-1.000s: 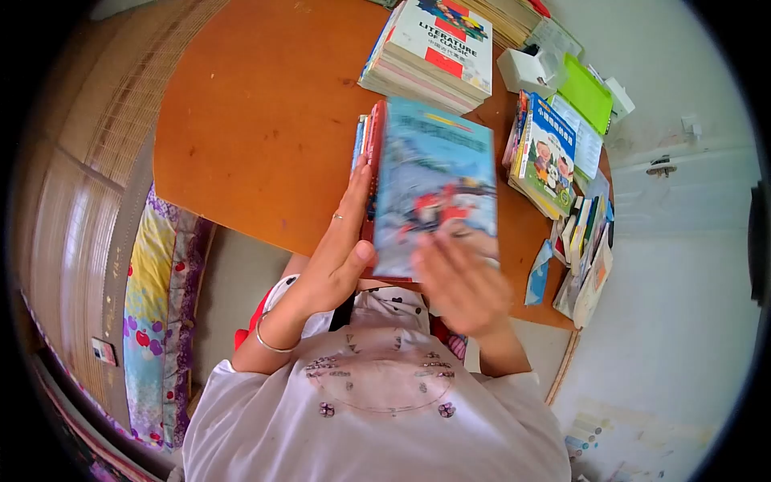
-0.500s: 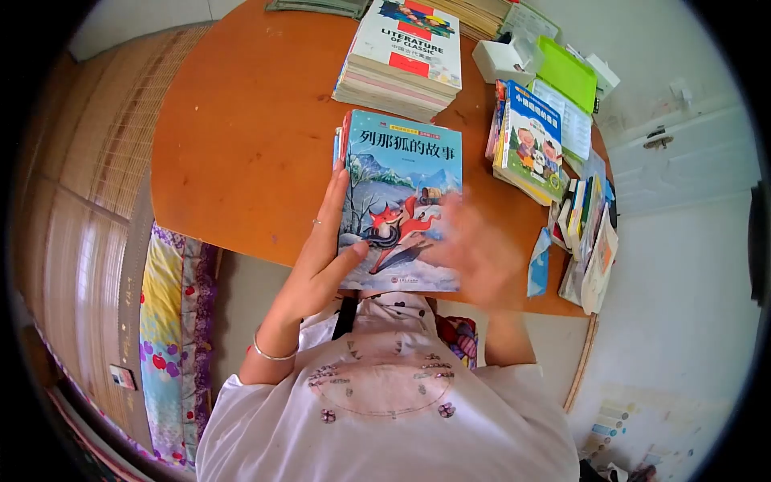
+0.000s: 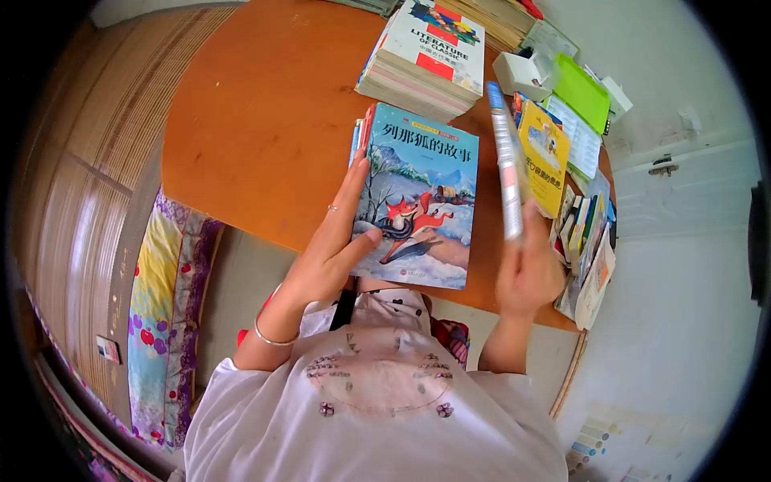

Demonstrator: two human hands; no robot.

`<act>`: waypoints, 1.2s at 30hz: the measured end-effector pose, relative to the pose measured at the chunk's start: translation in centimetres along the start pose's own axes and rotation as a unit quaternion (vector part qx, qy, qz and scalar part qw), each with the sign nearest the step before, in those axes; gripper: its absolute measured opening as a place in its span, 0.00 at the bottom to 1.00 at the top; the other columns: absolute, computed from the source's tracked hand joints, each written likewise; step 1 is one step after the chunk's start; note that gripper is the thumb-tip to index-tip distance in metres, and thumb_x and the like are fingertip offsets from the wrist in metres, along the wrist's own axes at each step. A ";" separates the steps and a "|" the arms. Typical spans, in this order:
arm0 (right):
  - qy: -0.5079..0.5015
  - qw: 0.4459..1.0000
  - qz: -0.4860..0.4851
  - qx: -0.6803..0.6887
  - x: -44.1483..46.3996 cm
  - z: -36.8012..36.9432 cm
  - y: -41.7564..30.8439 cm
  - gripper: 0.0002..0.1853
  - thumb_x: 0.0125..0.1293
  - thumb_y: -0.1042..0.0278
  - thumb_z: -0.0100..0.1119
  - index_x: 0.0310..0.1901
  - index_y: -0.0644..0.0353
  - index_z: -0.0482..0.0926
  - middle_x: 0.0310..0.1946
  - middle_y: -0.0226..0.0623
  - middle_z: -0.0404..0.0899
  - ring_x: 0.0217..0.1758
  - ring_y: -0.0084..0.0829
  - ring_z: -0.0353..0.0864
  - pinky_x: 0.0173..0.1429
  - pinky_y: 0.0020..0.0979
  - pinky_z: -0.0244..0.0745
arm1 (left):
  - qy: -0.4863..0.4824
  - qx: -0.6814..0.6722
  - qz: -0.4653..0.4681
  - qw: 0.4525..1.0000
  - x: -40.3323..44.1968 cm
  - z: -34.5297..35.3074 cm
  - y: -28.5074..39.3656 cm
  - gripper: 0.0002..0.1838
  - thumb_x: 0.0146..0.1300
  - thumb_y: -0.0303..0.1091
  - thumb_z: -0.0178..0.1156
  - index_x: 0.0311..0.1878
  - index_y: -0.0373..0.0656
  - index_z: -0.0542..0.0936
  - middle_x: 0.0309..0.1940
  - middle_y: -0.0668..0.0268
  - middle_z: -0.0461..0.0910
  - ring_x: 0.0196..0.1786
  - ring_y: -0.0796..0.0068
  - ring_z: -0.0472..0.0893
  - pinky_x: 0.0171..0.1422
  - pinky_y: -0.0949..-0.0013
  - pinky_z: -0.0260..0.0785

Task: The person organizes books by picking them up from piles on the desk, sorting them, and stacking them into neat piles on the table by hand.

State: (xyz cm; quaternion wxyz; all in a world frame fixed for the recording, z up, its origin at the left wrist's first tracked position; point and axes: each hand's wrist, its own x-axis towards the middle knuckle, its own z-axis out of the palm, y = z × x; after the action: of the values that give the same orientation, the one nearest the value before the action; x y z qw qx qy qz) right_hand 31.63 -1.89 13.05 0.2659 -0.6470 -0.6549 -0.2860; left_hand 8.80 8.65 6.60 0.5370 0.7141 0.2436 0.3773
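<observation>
White fabric, a shirt (image 3: 377, 418) with small decorations, fills the foreground. Just beyond it, the left hand (image 3: 325, 253), bracelet at the wrist, lies against a fox-covered book (image 3: 422, 201) and the red and blue spines showing beside it: fingers straight along the left side, thumb over the cover. Whether it grips or only steadies is unclear. This pile is at the near edge of an orange-brown table (image 3: 265, 120); if the left hand eased off, it might slide lapward.

To the right, the right hand (image 3: 530, 273), blurred, pinches an upright book (image 3: 506, 165) near its lower end, spine toward the viewer. With so low a hold, the top could tip or slip. Held just beside a yellow book (image 3: 546, 153) atop a small pile, it might also knock that askew if swung carelessly.

Farther off are a thick stack of books (image 3: 426, 68), topped by a white "Literature of Classic" cover, and a bright green tray (image 3: 582, 92).
</observation>
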 end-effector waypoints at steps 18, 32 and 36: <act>-0.156 0.970 -0.140 0.120 -0.8 0.9 -5.5 0.38 0.55 0.45 0.67 0.63 0.57 0.70 0.65 0.45 0.67 0.69 0.40 0.66 0.68 0.35 0.65 | 0.026 -0.012 0.093 0.995 -0.3 -0.3 -2.0 0.42 0.68 0.54 0.50 0.76 0.39 0.48 0.77 0.49 0.37 0.79 0.50 0.37 0.79 0.53 0.31; -0.185 0.868 0.170 0.428 -4.3 3.5 -1.3 0.65 0.38 0.45 0.81 0.72 0.66 0.51 0.72 0.57 0.51 0.75 0.49 0.54 0.72 0.42 0.56 | -0.022 0.067 0.110 0.991 -0.5 -0.2 -0.9 0.55 0.45 0.51 0.75 0.72 0.39 0.56 0.76 0.43 0.38 0.77 0.43 0.44 0.76 0.52 0.45; -0.192 0.887 0.134 0.398 -4.0 3.3 -0.8 0.64 0.37 0.45 0.81 0.73 0.63 0.52 0.72 0.58 0.52 0.76 0.51 0.53 0.73 0.42 0.56 | -0.009 0.105 0.111 0.988 -0.5 0.2 -0.8 0.56 0.40 0.55 0.76 0.70 0.39 0.59 0.75 0.41 0.37 0.77 0.41 0.45 0.76 0.51 0.47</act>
State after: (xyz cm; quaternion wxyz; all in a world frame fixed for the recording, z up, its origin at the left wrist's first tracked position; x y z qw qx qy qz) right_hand 31.01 -2.29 7.82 0.4062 -0.6109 -0.6589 0.1665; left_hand 8.68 8.41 5.65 0.4162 0.7925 0.1960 0.4003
